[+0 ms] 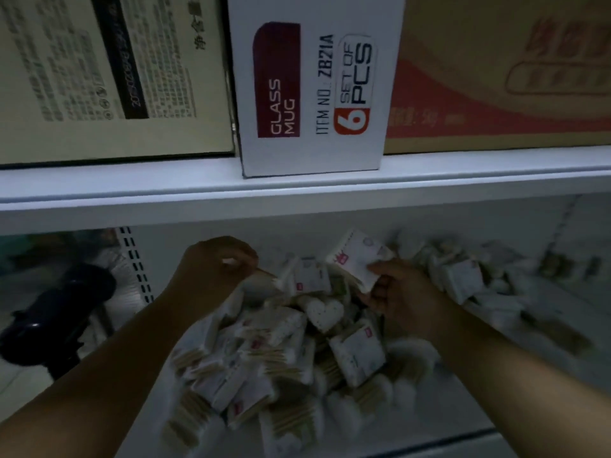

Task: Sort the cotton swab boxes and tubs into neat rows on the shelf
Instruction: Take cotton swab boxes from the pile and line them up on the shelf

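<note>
The swab packs (pixel 358 357) are white with small red marks.

Upper shelf: white metal shelf board (pixel 132 190) carrying a white cardboard glass-mug box (pixel 314 87) (print turned sideways)
Upright: white slotted shelving post (pixel 137 262)
Light: dim

Glossy clear-plastic swab packs (pixel 287 342), smooth white-painted metal shelf (pixel 297 190), matt cardboard glass-mug carton (pixel 314 87).

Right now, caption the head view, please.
Right hand holds a swab box, left hand pinches a single swab, above the jumbled pile.
</note>
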